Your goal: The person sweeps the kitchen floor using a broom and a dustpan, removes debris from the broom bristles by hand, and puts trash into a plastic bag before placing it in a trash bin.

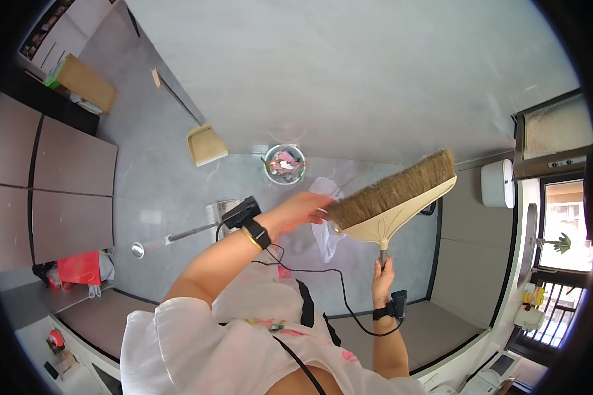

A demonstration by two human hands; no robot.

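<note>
We hold a broom up off the floor, head raised and bristles pointing away from us. Its cream plastic head is fan-shaped, with raised ribs spreading from the neck, and it narrows into a short visible stretch of grey handle. The bristles form one dense brown band along the head's wide edge, mostly straight and even. We see the whole head tilted, its right end higher in our view than its left.
</note>
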